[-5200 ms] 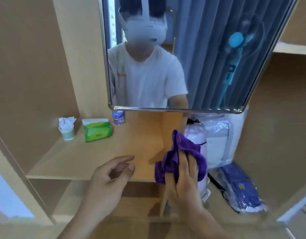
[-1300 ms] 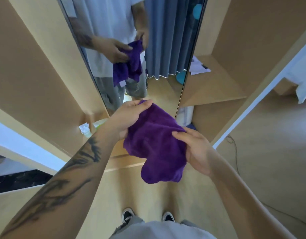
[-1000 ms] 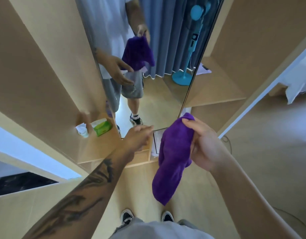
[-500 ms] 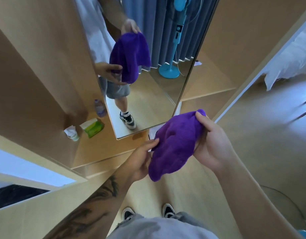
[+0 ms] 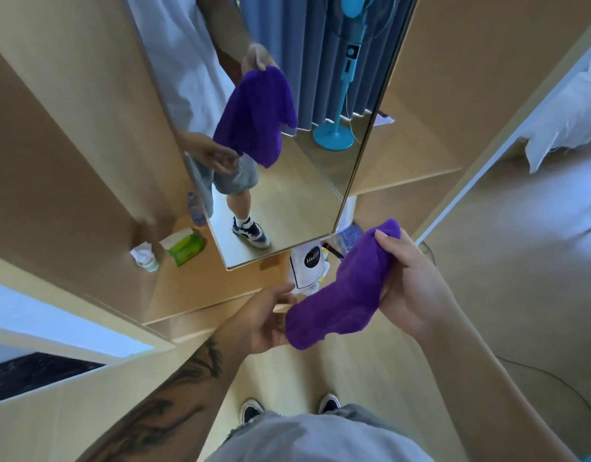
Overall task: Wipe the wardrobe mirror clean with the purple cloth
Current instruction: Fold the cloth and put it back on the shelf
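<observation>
Since half a second ago, left hand has slid under the purple cloth's drooping lower end, fingers loosely spread and only touching it, not closed on it. Further right, right hand pinches the cloth's upper end between thumb and fingers. Held in the air below the wardrobe mirror's bottom right corner, well clear of the glass, the cloth looks plush, deep purple, bunched and limp. It should be light and grippy; wadding it into the palm would probably suit wiping best.
</observation>
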### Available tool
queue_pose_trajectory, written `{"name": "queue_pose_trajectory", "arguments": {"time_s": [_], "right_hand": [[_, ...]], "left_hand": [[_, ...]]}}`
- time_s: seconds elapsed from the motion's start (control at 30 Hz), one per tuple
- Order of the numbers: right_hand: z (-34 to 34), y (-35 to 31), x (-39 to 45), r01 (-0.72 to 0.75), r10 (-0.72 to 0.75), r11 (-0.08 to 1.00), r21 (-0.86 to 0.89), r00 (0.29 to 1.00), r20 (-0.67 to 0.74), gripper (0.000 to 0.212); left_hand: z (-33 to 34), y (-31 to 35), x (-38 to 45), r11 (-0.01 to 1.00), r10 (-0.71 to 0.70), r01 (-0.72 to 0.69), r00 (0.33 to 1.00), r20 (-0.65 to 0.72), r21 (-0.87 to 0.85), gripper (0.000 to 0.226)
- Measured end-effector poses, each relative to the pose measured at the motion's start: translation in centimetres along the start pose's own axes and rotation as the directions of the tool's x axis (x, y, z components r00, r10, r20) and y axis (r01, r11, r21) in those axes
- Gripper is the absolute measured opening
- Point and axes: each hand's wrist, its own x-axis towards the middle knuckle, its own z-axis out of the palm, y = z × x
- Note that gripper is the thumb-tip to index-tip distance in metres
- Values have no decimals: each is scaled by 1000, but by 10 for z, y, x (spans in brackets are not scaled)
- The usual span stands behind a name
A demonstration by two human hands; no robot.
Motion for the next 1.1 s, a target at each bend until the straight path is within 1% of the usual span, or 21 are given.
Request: {"name": "queue_pose_trajectory", "arguments": {"time_s": [0.07, 0.13, 0.17, 0.23, 0.27, 0.3, 0.37, 0.47, 0.5, 0.57, 0.63, 0.7, 0.73, 0.83, 0.9, 0.97, 1.0, 1.03, 1.1], "right_hand": [[-4, -4, 3, -3, 4, 1000, -23, 999, 40, 17], [-9, -9, 5, -1, 4, 999, -37, 998, 67, 27], [-11, -11, 7, 1, 1, 999, -32, 997, 72, 29], [-17, -13, 8, 7, -6, 1000, -23, 998, 56, 28], [-21, -14, 9, 7, -6, 1000, -24, 999, 51, 28], [-25, -15, 9, 6, -5, 1000, -28, 999, 48, 29], [-33, -15, 9, 6, -4, 999, -45, 999, 44, 28], [-43, -13, 10, 31, -33, 995, -96, 999, -14, 9], [-45, -12, 11, 48, -55, 989, -141, 998, -44, 8], [-53, -8, 16, 76, -108, 963, -260, 988, -113, 11], [-62, -4, 23, 72, -161, 924, -376, 964, -212, 23], [-72, -2, 27, 60, -221, 888, -456, 925, -308, 31], [-76, -1, 27, 65, -252, 873, -484, 909, -332, 32], [-88, -4, 27, 82, -324, 824, -560, 880, -348, 28], [-94, -6, 26, 97, -361, 802, -589, 865, -349, 26], [-100, -10, 27, 129, -390, 802, -583, 853, -348, 24], [-103, -13, 27, 139, -394, 807, -574, 851, -347, 20], [-106, -16, 27, 145, -385, 818, -557, 857, -342, 15], [-110, -20, 26, 148, -328, 865, -479, 889, -318, 14]], "left_hand": [[7, -7, 2, 997, -67, 63, 993, 97, 45, 35], [16, -11, 1, 997, -55, 46, 986, 160, 58, 35], [20, -12, 0, 999, -27, 20, 986, 164, 43, 30], [28, -12, 0, 997, 79, -76, 991, 108, -30, 15], [30, -11, 0, 986, 158, -155, 986, 45, -61, 14], [31, -9, -1, 969, 237, -237, 971, -13, -76, 18], [32, -2, -6, 930, 356, -361, 932, -70, -65, 21], [32, 12, -17, 867, 497, -498, 861, -111, 16, 15], [32, 16, -22, 839, 544, -543, 829, -130, 46, 13], [36, 24, -30, 774, 633, -626, 758, -156, 98, 11], [38, 30, -37, 713, 701, -687, 691, -175, 141, 13], [37, 36, -45, 670, 742, -723, 645, -183, 170, 15], [36, 38, -48, 653, 757, -736, 627, -181, 180, 15], [31, 45, -54, 597, 802, -764, 576, -159, 245, 16], [29, 48, -57, 578, 815, -774, 559, -151, 258, 17], [27, 52, -59, 572, 820, -782, 546, -168, 250, 16], [25, 54, -61, 571, 821, -784, 541, -183, 241, 16], [24, 56, -63, 571, 820, -787, 537, -198, 232, 16], [20, 59, -64, 573, 818, -790, 534, -215, 219, 17]]}}
